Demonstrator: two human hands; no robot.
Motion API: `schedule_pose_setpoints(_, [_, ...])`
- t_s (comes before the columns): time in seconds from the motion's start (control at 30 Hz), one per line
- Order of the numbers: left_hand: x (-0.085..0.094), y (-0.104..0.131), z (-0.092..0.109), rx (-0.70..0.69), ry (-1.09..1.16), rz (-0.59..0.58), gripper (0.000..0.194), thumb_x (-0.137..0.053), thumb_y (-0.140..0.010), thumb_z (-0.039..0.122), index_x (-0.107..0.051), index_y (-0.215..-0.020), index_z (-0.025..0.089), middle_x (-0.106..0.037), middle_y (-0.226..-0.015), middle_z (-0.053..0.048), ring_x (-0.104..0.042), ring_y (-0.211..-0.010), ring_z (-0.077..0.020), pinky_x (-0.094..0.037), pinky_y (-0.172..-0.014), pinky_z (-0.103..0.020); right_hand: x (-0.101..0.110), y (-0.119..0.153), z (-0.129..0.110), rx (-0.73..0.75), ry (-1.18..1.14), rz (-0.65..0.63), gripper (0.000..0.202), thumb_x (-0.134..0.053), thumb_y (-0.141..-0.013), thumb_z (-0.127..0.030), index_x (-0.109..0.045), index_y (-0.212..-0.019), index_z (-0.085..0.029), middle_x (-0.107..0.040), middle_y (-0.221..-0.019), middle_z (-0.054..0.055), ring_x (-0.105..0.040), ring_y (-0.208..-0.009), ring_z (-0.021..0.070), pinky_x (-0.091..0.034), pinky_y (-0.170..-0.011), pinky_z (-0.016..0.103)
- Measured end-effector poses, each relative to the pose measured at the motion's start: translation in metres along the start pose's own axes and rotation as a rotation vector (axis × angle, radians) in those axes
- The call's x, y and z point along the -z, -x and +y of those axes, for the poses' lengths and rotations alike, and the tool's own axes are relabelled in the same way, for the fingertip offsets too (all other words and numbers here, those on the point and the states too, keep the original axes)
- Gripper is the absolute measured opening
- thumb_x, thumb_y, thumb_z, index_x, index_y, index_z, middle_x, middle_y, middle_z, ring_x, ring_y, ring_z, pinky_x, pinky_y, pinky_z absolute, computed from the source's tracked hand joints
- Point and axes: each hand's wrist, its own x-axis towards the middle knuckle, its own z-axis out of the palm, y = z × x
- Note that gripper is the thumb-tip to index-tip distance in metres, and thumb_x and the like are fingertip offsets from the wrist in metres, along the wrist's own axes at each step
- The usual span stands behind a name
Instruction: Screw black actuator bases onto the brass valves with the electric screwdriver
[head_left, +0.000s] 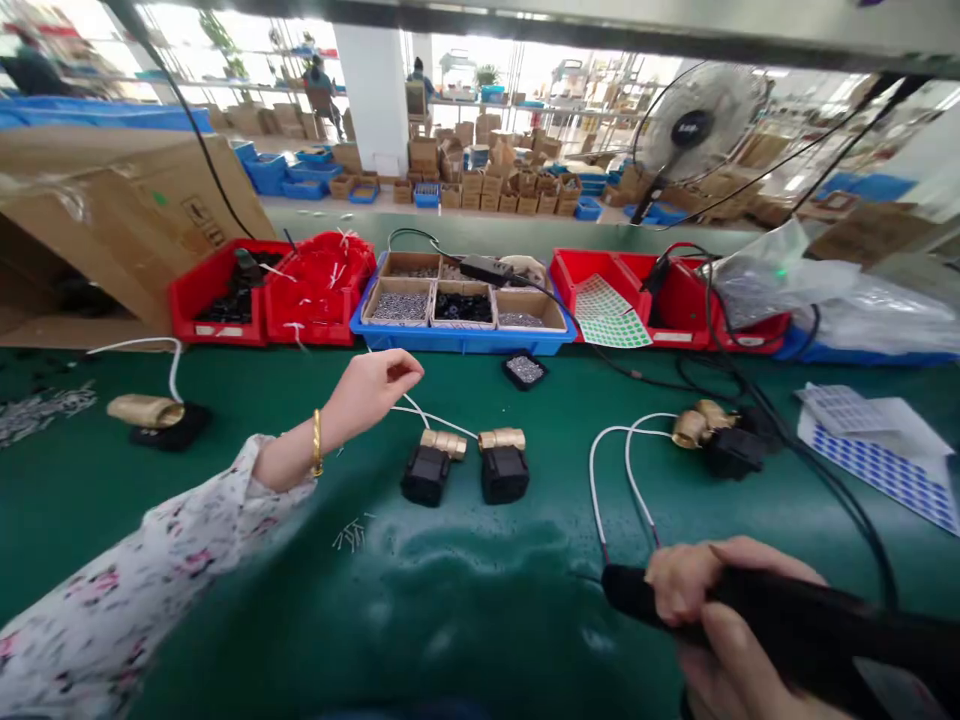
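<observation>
The green desk (465,590) carries a blue tray (465,340) of small parts at the back. Two brass valves (465,465) with black bodies lie side by side in the middle, seemingly still waiting for work. The right hand (720,620) grips a black electric screwdriver (810,625), fingers closed around it. The left hand (371,385) hovers above the white wires (420,410), fingers pinched narrow; I cannot tell if they hold something.

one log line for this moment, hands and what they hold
left hand: raised above green mat, fingers pinched, contents unclear | right hand: holding black power tool | between hands: two brass valves with black bodies
</observation>
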Motion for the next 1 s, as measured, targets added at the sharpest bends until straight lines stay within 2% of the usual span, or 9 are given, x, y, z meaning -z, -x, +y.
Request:
schedule_pose_setpoints(0.07, [-0.019, -0.025, 0.008, -0.074, -0.039, -0.077, 0.016, -0.053, -0.086, 0.022, -0.068, -0.088, 0.014, -0.071, -0.087, -0.004, -0.065, -0.079, -0.0151, -0.05, -0.074, -0.024, -0.005, 0.0, -0.002, -0.017, 0.026, 0.018, 0.028, -0.062, -0.086, -0.026, -0.049, -0.11, -0.021, -0.051, -0.065, -0.001, -0.049, -0.058, 0.0129, -0.045, -0.057, 0.028])
schedule_pose_setpoints(0.17, [-0.059, -0.079, 0.038, -0.202, -0.107, -0.192, 0.011, -0.058, -0.086, 0.018, -0.069, -0.087, 0.015, -0.07, -0.091, -0.003, -0.064, -0.087, -0.0155, -0.049, -0.085, -0.029, -0.008, 0.001, -0.005, 0.014, 0.046, 0.042, 0.026, -0.062, -0.087, -0.027, -0.048, -0.109, -0.021, -0.05, -0.063, -0.002, -0.048, -0.056, 0.012, -0.043, -0.055, 0.027])
schedule_pose_setpoints(0.3, [-0.112, -0.14, 0.08, -0.269, -0.267, -0.299, 0.021, -0.058, -0.09, 0.03, -0.061, -0.102, 0.012, -0.063, -0.104, -0.007, -0.061, -0.096, -0.019, -0.051, -0.086, -0.041, -0.003, 0.004, -0.005, 0.036, 0.052, 0.076, 0.024, -0.058, -0.089, -0.027, -0.047, -0.11, -0.022, -0.05, -0.064, -0.002, -0.049, -0.055, 0.0116, -0.042, -0.055, 0.026])
schedule_pose_setpoints(0.4, [-0.139, -0.159, 0.092, -0.27, -0.365, -0.338, 0.029, -0.058, -0.09, 0.032, -0.058, -0.11, 0.011, -0.06, -0.11, -0.01, -0.06, -0.097, -0.0202, -0.052, -0.085, -0.04, 0.0, 0.005, -0.003, 0.056, 0.024, 0.081, 0.023, -0.057, -0.09, -0.031, -0.046, -0.109, -0.024, -0.049, -0.063, -0.003, -0.047, -0.054, 0.011, -0.041, -0.054, 0.025])
schedule_pose_setpoints(0.53, [-0.156, -0.159, 0.085, -0.253, -0.436, -0.346, 0.031, -0.058, -0.09, 0.033, -0.056, -0.113, 0.011, -0.059, -0.112, -0.01, -0.06, -0.097, -0.0206, -0.053, -0.084, -0.04, 0.0, 0.002, 0.0, 0.047, 0.005, 0.115, 0.025, -0.057, -0.09, -0.037, -0.045, -0.108, -0.025, -0.046, -0.06, -0.004, -0.044, -0.051, 0.0107, -0.036, -0.052, 0.025])
schedule_pose_setpoints(0.67, [-0.159, -0.156, 0.074, -0.24, -0.45, -0.341, 0.029, -0.057, -0.091, 0.033, -0.057, -0.111, 0.012, -0.06, -0.111, -0.009, -0.06, -0.098, -0.0206, -0.052, -0.085, -0.041, 0.001, -0.002, 0.001, 0.066, 0.027, 0.07, 0.025, -0.058, -0.089, -0.035, -0.046, -0.109, -0.024, -0.048, -0.06, -0.003, -0.046, -0.051, 0.0119, -0.038, -0.052, 0.026])
schedule_pose_setpoints(0.77, [-0.151, -0.159, 0.076, -0.245, -0.422, -0.323, 0.027, -0.058, -0.091, 0.032, -0.059, -0.108, 0.011, -0.061, -0.108, -0.009, -0.061, -0.096, -0.0199, -0.052, -0.085, -0.04, 0.001, -0.002, 0.0, 0.051, 0.019, 0.086, 0.025, -0.059, -0.089, -0.033, -0.047, -0.108, -0.023, -0.048, -0.062, -0.003, -0.047, -0.053, 0.0118, -0.039, -0.053, 0.026])
schedule_pose_setpoints(0.9, [-0.107, -0.14, 0.084, -0.297, -0.322, -0.256, 0.015, -0.054, -0.092, 0.023, -0.062, -0.093, 0.011, -0.064, -0.098, -0.007, -0.06, -0.093, -0.0176, -0.049, -0.088, -0.036, 0.0, 0.001, 0.0, 0.043, -0.014, 0.122, 0.025, -0.06, -0.088, -0.029, -0.047, -0.108, -0.021, -0.049, -0.063, -0.003, -0.048, -0.055, 0.0119, -0.04, -0.055, 0.028])
schedule_pose_setpoints(1.0, [-0.059, -0.075, 0.08, -0.34, -0.229, -0.177, 0.016, -0.047, -0.094, 0.018, -0.062, -0.091, 0.013, -0.064, -0.097, -0.005, -0.058, -0.094, -0.0151, -0.044, -0.089, -0.029, -0.001, 0.004, 0.0, 0.057, -0.017, 0.148, 0.027, -0.062, -0.087, -0.027, -0.048, -0.109, -0.019, -0.049, -0.063, -0.002, -0.047, -0.056, 0.0124, -0.04, -0.056, 0.029])
